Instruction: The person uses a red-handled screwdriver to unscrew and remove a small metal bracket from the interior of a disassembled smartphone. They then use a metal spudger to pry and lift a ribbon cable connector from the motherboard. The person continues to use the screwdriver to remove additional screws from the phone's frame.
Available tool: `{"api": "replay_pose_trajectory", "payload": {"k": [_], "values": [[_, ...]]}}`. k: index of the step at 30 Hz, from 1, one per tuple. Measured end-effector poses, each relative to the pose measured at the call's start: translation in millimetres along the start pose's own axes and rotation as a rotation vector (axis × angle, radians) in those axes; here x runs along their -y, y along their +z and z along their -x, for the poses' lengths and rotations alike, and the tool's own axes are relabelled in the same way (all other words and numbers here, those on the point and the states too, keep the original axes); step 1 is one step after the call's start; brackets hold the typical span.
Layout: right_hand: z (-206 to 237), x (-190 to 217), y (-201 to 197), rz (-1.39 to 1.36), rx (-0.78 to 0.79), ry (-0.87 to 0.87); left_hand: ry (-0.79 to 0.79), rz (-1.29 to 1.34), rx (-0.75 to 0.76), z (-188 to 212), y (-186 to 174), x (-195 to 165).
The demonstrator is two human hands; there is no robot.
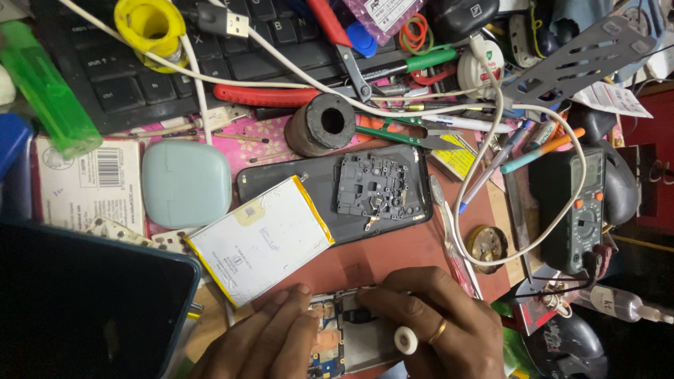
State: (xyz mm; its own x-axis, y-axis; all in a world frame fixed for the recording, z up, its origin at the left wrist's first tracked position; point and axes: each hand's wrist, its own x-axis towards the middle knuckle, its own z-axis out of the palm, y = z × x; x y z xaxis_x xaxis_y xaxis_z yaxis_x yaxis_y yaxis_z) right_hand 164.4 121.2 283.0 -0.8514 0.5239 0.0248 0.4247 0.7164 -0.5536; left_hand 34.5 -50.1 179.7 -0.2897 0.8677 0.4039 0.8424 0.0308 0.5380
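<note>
While your left hand (263,337) lies flat with its fingers stretched out together along the left edge of an opened phone (347,337), your right hand (439,323) curls over the phone's right side, its fingertips (368,293) pressed down on the exposed insides near the top; whether they pinch a small part there you cannot tell from this view. A gold ring (438,330) sits on one right finger, and a small white round piece (406,340) rests just at that hand's lower edge. The phone lies at the near edge of the reddish tabletop (393,253), between your two hands. Just beyond your left hand a flat white battery with yellow edging (261,238) leans across a dark phone back cover (330,186), which also carries a black inner frame (372,186). Left of these sit a pale green rounded case (186,184) and a dark tablet screen (91,302). Farther out are a black rubber cylinder (321,124), a white cable (491,175) looping past a multimeter (577,210), a small tin of flux (488,245), red-handled pliers (270,95) and a keyboard (154,63).
</note>
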Motion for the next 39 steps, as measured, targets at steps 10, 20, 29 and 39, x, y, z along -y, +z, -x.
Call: {"api": "replay_pose_trajectory", "payload": {"k": [10,20,29,39], "values": [[-4,1,2,-0.016,0.019,-0.046,-0.077,0.031,0.016,2,1,-5],[-8,8,4,0.037,0.006,-0.127,-0.081,0.052,0.005,-2,-2,-7],[-5,6,8,0.051,-0.041,-0.153,-0.081,0.038,-0.035,-6,-1,-7],[-3,1,7,0.034,-0.003,-0.184,-0.118,0.013,-0.092,-12,-3,-12]]}}
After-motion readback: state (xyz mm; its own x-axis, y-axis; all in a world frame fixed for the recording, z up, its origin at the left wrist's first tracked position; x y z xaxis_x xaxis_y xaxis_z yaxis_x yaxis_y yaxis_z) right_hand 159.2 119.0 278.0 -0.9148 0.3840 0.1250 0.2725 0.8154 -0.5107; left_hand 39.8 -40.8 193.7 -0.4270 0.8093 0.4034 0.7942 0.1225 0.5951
